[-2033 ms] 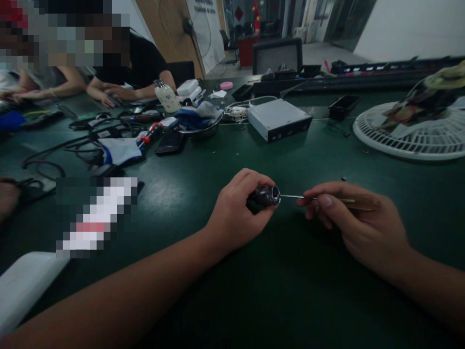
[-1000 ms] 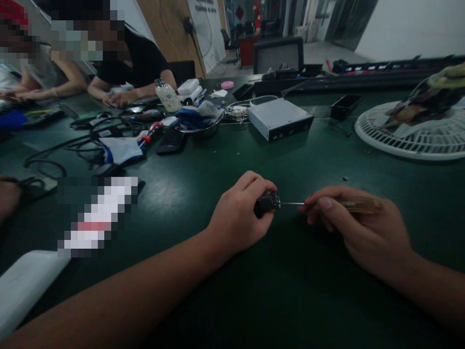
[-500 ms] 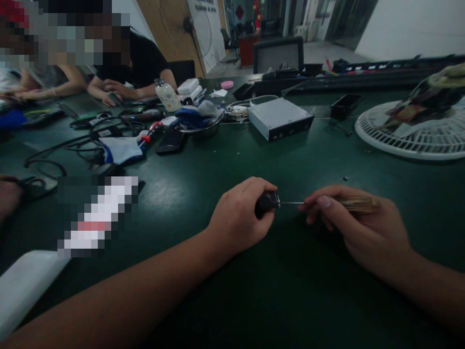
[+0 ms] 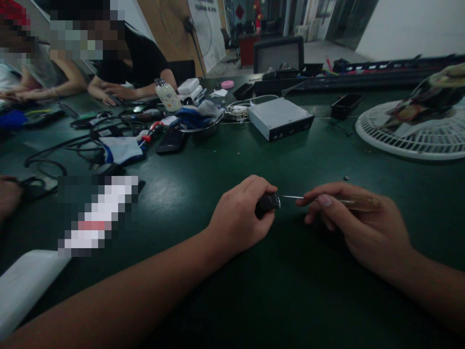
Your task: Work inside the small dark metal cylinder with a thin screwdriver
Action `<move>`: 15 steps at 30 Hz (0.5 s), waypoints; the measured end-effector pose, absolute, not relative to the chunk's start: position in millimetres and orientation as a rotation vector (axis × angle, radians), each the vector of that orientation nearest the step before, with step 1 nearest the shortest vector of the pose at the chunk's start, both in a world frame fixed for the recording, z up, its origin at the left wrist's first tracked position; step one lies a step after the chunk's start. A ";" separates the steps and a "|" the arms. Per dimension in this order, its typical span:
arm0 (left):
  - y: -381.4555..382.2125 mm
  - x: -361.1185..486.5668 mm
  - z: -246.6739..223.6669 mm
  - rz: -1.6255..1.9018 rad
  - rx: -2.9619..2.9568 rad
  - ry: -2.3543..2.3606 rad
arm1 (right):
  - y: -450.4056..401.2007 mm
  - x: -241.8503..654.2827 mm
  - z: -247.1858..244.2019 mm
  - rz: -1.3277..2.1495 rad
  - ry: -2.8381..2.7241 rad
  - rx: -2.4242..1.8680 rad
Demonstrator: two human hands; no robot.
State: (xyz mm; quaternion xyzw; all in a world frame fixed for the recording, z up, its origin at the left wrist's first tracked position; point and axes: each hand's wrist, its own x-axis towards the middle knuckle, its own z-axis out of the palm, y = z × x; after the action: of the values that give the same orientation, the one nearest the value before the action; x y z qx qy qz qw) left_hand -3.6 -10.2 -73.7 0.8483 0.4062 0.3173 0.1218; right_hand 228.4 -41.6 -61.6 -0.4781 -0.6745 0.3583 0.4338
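Observation:
My left hand [image 4: 241,213] is closed around a small black part [image 4: 268,204] with a shiny metal end facing right. Most of the part's back is hidden in the palm. My right hand [image 4: 358,223] grips a screwdriver [image 4: 358,202] by its amber handle, with the fingertips along the thin shaft. The shaft's tip points left and lies at the upper edge of the metal end; whether it touches is unclear. A tiny nut-like piece [image 4: 346,178] lies on the dark green table [image 4: 189,194] beyond my right hand.
A grey drive box [image 4: 278,116], a metal bowl [image 4: 209,127] with blue and white cloth, and a white fan grille [image 4: 417,131] stand farther back. Cables, a phone [image 4: 170,140] and a red-handled tool [image 4: 152,131] lie left. People sit at the far left; another person's hand [image 4: 9,196] shows at the left edge.
The screwdriver's tip has shifted slightly up, from the middle of the part's metal end to its upper edge. My left hand has barely moved.

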 end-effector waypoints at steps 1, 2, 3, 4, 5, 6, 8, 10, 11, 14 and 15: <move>-10.0 -3.5 -73.7 0.923 2.478 1.184 | -41.5 228.9 -62.0 0.924 -1.698 -1.168; -9.8 -3.4 -73.5 0.918 2.480 1.182 | -41.5 229.5 -62.3 0.952 -1.717 -1.146; -9.7 -3.3 -73.3 0.917 2.480 1.178 | -41.5 229.9 -62.5 0.964 -1.729 -1.133; -9.6 -3.1 -73.1 0.919 2.481 1.173 | -41.6 230.2 -62.4 0.959 -1.732 -1.135; -9.6 -2.9 -73.0 0.921 2.481 1.167 | -41.6 230.2 -62.2 0.941 -1.726 -1.152; -9.7 -2.8 -73.0 0.925 2.482 1.160 | -41.6 230.0 -62.0 0.915 -1.713 -1.178; -9.9 -2.6 -73.1 0.930 2.484 1.150 | -41.5 229.4 -61.5 0.880 -1.682 -1.212; -9.9 -2.5 -73.2 0.929 2.488 1.145 | -41.3 229.1 -61.3 0.905 -1.683 -1.190; -9.7 -2.5 -73.3 0.929 2.491 1.145 | -41.2 229.1 -61.4 0.931 -1.696 -1.161; -9.2 -2.9 -73.5 0.930 2.500 1.137 | -41.1 229.1 -61.7 0.949 -1.722 -1.122; -9.1 -3.1 -73.6 0.932 2.504 1.133 | -41.1 228.9 -61.7 0.925 -1.714 -1.137</move>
State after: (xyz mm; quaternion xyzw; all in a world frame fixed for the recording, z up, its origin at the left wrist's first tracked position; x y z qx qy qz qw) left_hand -3.1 -9.1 -73.6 0.8567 0.3877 0.3187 0.1194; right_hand 228.9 -41.1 -61.7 -0.4556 -0.6864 0.3705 0.4289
